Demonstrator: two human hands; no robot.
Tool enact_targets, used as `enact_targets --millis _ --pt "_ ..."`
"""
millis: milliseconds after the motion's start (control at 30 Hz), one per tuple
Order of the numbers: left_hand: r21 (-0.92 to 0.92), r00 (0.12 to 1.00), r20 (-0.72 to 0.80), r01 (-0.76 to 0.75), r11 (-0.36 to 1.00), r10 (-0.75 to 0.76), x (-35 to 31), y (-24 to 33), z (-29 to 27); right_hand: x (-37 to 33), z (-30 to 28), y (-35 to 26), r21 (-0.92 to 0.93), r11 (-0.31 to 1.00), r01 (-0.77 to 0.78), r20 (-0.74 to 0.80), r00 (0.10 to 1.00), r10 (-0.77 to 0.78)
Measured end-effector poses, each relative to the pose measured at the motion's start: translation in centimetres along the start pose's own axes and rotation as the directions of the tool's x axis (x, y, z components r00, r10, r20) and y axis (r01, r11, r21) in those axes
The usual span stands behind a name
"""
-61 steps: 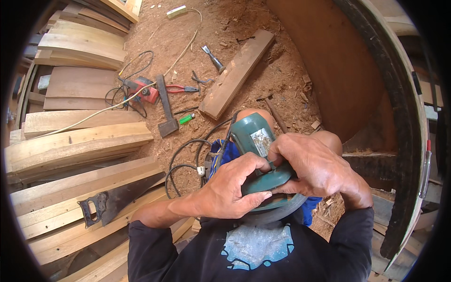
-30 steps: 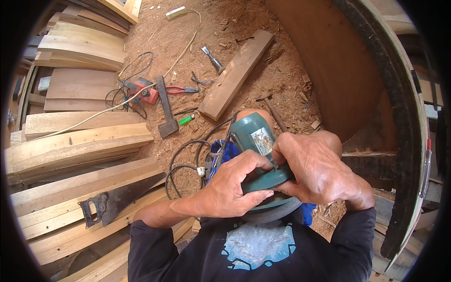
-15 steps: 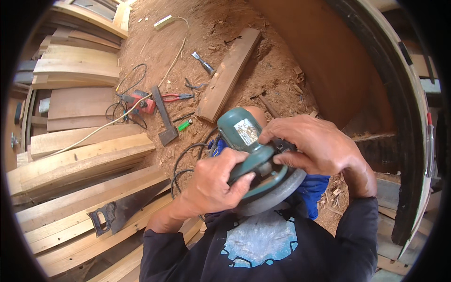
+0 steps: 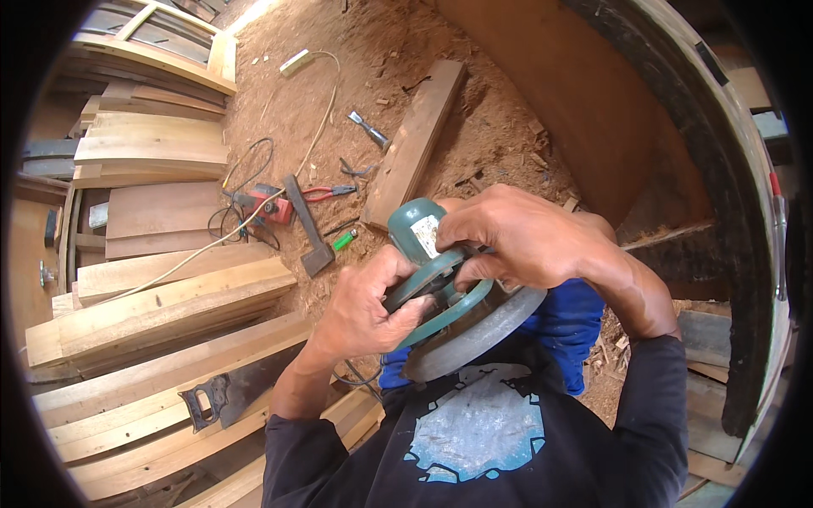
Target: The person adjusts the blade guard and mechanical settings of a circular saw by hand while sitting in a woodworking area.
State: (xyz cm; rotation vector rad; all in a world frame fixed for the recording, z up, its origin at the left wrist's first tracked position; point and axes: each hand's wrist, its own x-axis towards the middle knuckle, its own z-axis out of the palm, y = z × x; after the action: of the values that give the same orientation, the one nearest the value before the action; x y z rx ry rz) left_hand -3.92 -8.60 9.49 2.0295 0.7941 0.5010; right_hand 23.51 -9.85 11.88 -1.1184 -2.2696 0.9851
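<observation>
Close in front of my chest I hold a green power tool (image 4: pixel 405 225) with a barrel-shaped motor housing, a loop handle (image 4: pixel 455 315) and a broad grey disc-like part (image 4: pixel 483 340); its exact kind I cannot make out. My left hand (image 4: pixel 362 300) is closed round the handle, thumb bent over it. From the other side my right hand (image 4: pixel 529 237) grips the tool, its fingers and thumb curled in between the housing and the handle. My right hand hides part of the tool's middle.
Boards (image 4: pixel 161 313) are stacked on the left, with a handsaw (image 4: pixel 222 400) on them. On the sawdust-covered ground lie a hammer (image 4: pixel 306 224), pliers (image 4: pixel 330 193), a green lighter (image 4: pixel 345 240), a chisel (image 4: pixel 368 129), a red power tool (image 4: pixel 269 206) and a plank (image 4: pixel 419 140). A large curved panel (image 4: pixel 584 110) stands at right.
The tool has tilted and shifted slightly left, with both hands moving along on it. More of the grey disc-like part's face shows. The surroundings have shifted a little in view.
</observation>
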Motion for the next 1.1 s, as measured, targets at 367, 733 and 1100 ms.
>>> enact_targets --millis 367,733,1100 --pt "0.124 0.996 -0.015 -0.083 0.989 0.085 0.7 0.4 1.5 0.9 -0.5 -0.7 -0.129 0.991 0.041 0.114 0.993 -0.027" --pt "-0.278 0.991 0.093 0.122 0.953 -0.099 -0.6 0.7 5.0 -3.5 0.3 -3.5 -0.204 0.957 -0.206 -0.114 0.976 0.185" --pt "-0.683 0.929 0.371 0.270 0.678 0.004 0.6 -1.4 7.5 -7.2 2.6 -5.1 -0.301 0.834 -0.463 -0.318 0.873 0.370"
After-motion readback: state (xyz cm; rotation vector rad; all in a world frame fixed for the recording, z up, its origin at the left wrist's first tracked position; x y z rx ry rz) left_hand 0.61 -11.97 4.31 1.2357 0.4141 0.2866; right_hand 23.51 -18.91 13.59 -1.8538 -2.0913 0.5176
